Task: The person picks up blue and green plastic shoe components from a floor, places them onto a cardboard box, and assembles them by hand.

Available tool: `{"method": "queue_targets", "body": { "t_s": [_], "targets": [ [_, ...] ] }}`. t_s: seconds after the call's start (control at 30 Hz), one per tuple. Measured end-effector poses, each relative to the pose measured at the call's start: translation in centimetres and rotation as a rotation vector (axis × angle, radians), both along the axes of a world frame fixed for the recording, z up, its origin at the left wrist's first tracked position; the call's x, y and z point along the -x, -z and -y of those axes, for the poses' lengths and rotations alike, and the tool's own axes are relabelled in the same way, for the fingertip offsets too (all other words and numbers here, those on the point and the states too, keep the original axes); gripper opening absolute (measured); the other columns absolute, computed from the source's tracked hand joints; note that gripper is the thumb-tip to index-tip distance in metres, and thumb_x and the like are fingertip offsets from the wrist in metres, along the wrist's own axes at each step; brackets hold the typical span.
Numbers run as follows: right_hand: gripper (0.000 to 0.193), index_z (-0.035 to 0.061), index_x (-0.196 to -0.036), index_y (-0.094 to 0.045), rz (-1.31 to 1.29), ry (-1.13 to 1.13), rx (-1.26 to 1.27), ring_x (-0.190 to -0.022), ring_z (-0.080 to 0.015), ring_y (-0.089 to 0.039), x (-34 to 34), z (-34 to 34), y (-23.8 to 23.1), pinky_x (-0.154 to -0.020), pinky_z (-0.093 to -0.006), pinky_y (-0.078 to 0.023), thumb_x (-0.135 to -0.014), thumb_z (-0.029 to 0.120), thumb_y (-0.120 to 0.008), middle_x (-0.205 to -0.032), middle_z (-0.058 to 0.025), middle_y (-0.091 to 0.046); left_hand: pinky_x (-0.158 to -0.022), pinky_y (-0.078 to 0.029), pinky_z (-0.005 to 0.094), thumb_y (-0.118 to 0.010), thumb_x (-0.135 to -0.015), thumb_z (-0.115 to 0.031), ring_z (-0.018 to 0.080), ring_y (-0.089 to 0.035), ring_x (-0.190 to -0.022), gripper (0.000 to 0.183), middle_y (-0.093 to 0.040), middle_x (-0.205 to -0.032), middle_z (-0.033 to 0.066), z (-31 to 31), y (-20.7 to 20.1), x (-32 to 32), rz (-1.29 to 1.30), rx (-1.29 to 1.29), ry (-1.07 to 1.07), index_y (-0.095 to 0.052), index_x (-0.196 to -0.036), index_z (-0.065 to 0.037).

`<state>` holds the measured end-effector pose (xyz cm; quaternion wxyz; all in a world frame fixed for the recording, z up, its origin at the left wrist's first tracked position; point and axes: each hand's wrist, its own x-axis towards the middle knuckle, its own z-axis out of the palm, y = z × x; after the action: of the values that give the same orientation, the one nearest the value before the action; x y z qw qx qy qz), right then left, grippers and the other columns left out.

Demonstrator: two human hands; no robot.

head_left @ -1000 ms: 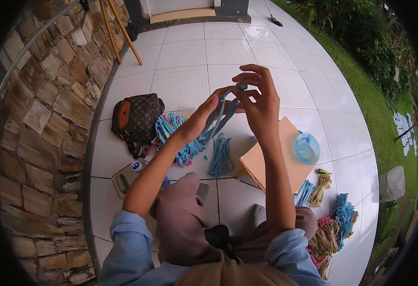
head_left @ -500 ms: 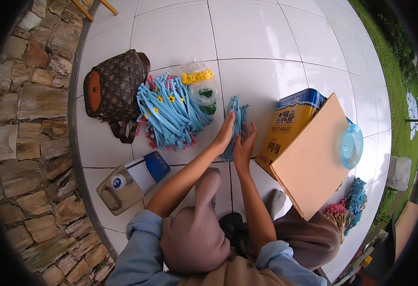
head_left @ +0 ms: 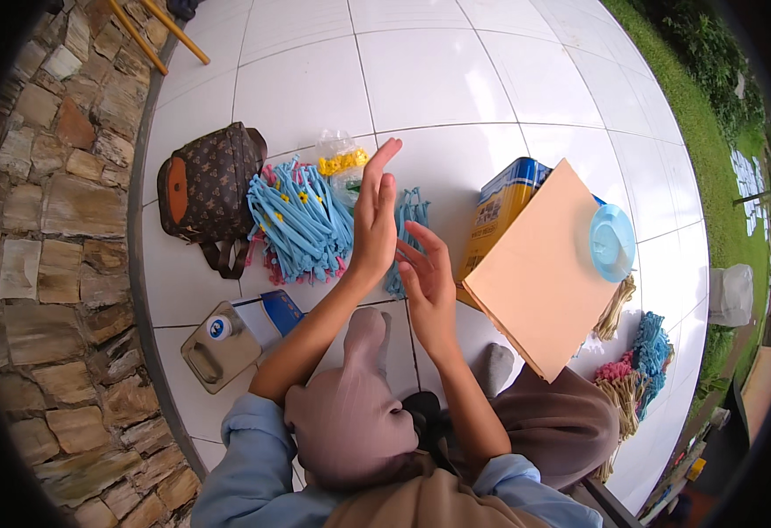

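A: Item one, left hand. How was it recorded?

B: Raised, fingers straight and close together, palm turned toward the other hand. It was open and gripped nothing that could be seen.

A: Item two, right hand.

B: Lower and just beside the left, fingers loosely curled and slightly spread. It was also open; whether a thin strand lay between the palms could not be told.

A: Item three, the work piece.

B: A small bundle of blue strips lay on the white tiled floor, directly behind the two hands. A larger heap of blue strips with pink and yellow ends lay to its left, beside a brown bag.

A: Other entries?

B: A clear packet of yellow bits lay above the heap. A tin box stood to the right under a tan board, with a blue lid at the board's far edge.

A: Handling note?

B: Judged only from the pose: the palms were best kept flat and parallel, close over the small bundle, so any strip taken up stayed straight and untwisted.
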<state>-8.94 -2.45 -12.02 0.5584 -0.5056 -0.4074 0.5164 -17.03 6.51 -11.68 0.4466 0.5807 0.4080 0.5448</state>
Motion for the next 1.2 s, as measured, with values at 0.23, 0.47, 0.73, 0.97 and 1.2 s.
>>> {"method": "queue_targets", "body": {
  "t_s": [0.23, 0.47, 0.73, 0.97, 1.2],
  "targets": [
    [0.024, -0.0043, -0.114, -0.048, 0.292, 0.490, -0.486, -0.102, -0.0233, -0.057, -13.2, 5.3, -14.4, -0.087, -0.0331, -0.046, -0.091, 0.002, -0.045, -0.112, -0.0148, -0.056, -0.107, -0.023, 0.0430, -0.048, -0.091, -0.026, 0.0255, -0.033, -0.129, 0.050, -0.037, -0.136, 0.0146, 3.2, -16.1, -4.7, 0.008, -0.412, 0.112, -0.032, -0.133, -0.005],
    [0.030, -0.0010, -0.117, -0.046, 0.249, 0.921, -0.182, -0.101, -0.0209, -0.055, -29.1, 12.2, -5.6, -0.089, -0.0340, -0.044, -0.088, 0.008, -0.048, -0.113, -0.0158, -0.054, -0.105, -0.026, 0.0455, -0.052, -0.090, -0.025, 0.0252, -0.036, -0.125, 0.041, -0.043, -0.127, 0.0117, 6.7, -15.5, -13.9, -0.222, -0.401, 0.195, -0.042, -0.125, -0.007],
    [0.080, 0.0005, -0.138, -0.015, 0.489, 0.646, 0.265, -0.102, -0.0292, -0.054, -27.3, 9.3, 6.6, -0.081, -0.0345, -0.047, -0.074, 0.000, -0.062, -0.123, -0.0250, -0.041, -0.098, -0.031, 0.0607, -0.066, -0.078, -0.031, 0.0452, -0.024, -0.128, 0.083, -0.015, -0.141, 0.0246, 2.3, 0.1, -17.1, -1.110, -0.080, 0.334, -0.017, -0.141, -0.009],
    [0.077, 0.0038, -0.139, -0.011, 0.393, 0.578, 0.070, -0.096, -0.0301, -0.058, -28.7, 7.4, 5.3, -0.078, -0.0350, -0.049, -0.073, -0.010, -0.049, -0.129, -0.0257, -0.041, -0.088, -0.045, 0.0539, -0.072, -0.073, -0.036, 0.0535, -0.038, -0.115, 0.102, -0.011, -0.141, 0.0289, 2.9, 0.1, -17.7, -1.289, 0.242, 0.450, 0.000, -0.144, -0.022],
    [0.068, 0.0065, -0.140, -0.009, 0.398, 0.496, 0.085, -0.087, -0.0342, -0.062, -29.8, 4.8, 4.7, -0.078, -0.0369, -0.047, -0.080, -0.006, -0.038, -0.132, -0.0254, -0.042, -0.094, -0.041, 0.0514, -0.076, -0.062, -0.042, 0.0565, -0.040, -0.113, 0.117, -0.006, -0.139, 0.0364, 2.9, 0.7, -17.5, -1.413, 0.317, 0.421, 0.008, -0.143, -0.029]
  ]
}}
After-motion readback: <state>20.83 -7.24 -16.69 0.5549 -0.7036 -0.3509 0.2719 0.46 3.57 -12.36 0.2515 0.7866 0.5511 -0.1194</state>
